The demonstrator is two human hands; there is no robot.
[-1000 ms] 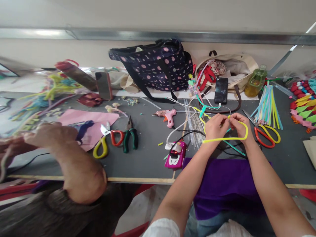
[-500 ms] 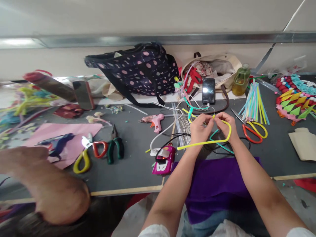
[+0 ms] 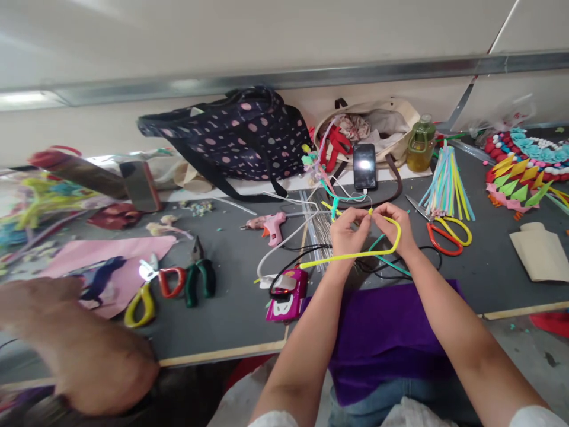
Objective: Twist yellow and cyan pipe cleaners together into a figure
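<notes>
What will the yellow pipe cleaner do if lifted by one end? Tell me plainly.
It would probably keep its shape: the yellow pipe cleaner holds a bent loop between the left hand and right hand, with its free tail jutting out unsupported. It looks thin, so likely very light. Its fuzzy surface should grip, not slip.

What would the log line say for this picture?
left hand: pinching yellow pipe cleaner | right hand: pinching its looped end | purple cloth: under forearms
</notes>
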